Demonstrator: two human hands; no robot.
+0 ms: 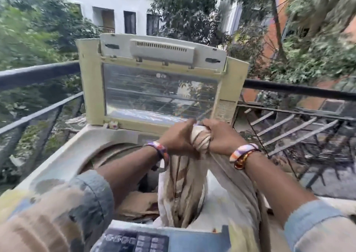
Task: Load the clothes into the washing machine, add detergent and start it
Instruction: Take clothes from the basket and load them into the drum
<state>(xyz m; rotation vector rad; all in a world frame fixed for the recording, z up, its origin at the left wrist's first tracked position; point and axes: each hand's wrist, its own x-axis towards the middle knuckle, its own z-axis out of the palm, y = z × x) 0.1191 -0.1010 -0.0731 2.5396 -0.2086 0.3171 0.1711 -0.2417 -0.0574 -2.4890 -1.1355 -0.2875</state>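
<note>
Both hands grip one bunched cloth [200, 138] at its top: the left hand [177, 138] and the right hand [221, 136] sit curled tight round the knot, level with each other above the washing machine [63, 161]. The cloth hangs straight down from them, its long axis upright, its lower end already inside the drum opening [115, 153], so lowering should finish it.

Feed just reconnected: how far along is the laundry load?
Done: the washer lid stands open and brown clothes already lie in the drum. In hand: the left hand and right hand both grip a bunched cream striped cloth hanging into the opening. Left: dropping it in, detergent (none visible), closing the lid, starting at the control panel.
</note>
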